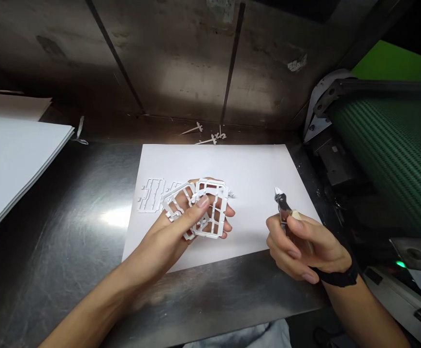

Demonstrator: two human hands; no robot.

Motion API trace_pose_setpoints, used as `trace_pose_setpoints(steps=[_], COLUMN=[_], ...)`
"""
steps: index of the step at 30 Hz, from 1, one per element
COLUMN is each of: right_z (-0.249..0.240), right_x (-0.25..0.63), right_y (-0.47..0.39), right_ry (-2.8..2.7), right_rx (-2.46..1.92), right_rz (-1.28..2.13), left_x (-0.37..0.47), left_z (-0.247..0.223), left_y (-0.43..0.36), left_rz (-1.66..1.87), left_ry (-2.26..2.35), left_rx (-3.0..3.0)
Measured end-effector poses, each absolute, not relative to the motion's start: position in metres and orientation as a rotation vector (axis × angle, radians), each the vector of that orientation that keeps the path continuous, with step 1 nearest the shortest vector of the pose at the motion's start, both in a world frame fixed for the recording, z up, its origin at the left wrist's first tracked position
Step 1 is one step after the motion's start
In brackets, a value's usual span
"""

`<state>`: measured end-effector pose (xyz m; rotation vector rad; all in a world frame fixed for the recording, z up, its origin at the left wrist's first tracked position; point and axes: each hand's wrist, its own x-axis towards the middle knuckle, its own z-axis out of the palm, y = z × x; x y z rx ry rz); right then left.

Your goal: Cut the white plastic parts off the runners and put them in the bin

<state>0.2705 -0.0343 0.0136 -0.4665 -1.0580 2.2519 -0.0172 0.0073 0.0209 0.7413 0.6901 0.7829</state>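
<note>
White plastic frames (215, 227) with grid openings are fanned out in my left hand (181, 224), the thumb pressed across them and the fingers beneath. My right hand (300, 244), wearing a black wristband, is wrapped round a small pair of cutters (282, 205), whose metal tip points up and away. A gap separates the cutters from the frames. Under both lies a white sheet (250, 169). On its left part rests another white frame (151, 195), with a further one partly hidden behind my left hand.
White plastic scraps (208, 140) lie past the sheet's far edge, near the metal back wall (181, 63). A stack of white sheets (14, 145) is at the left. A green mesh conveyor (391, 145) stands on the right. The metal table's near edge (239, 326) shows below.
</note>
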Motion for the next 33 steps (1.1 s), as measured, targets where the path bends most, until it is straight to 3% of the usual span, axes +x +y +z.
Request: trace_pose_setpoints(steps=[4,6,11,16,22,28,33], right_z=[0.020,0.022,0.012,-0.006,-0.017,-0.007,0.027], right_x=[0.270,0.268,0.258,0.244,0.237,0.254,0.249], right_y=[-0.035,-0.033,-0.020,-0.001,0.027,0.042,-0.001], right_ry=[-1.072,-1.212,-1.785,-2.491,-2.673,-2.328,-1.781], right_rx=[-0.441,-0.681,-1.536,-1.490,-1.307,-1.501,-1.424], right_rz=[2.262,2.098,0.999,0.428,0.338,0.216,0.632], left_x=[-0.015,-0.014,-0.017,-0.025,-0.029,-0.024,-0.016], left_z=[0.022,0.023,0.021,0.019,0.019,0.021,0.024], left_y=[0.005,0.004,0.005,0.012,0.015,0.007,-0.003], left_rz=[0.798,0.851,1.218,1.354,1.416,1.294,1.074], left_ry=[0.743,0.801,0.920,0.651,0.410,0.432,0.495], left_rx=[0.808,0.941,1.465,1.800,1.920,1.738,1.559])
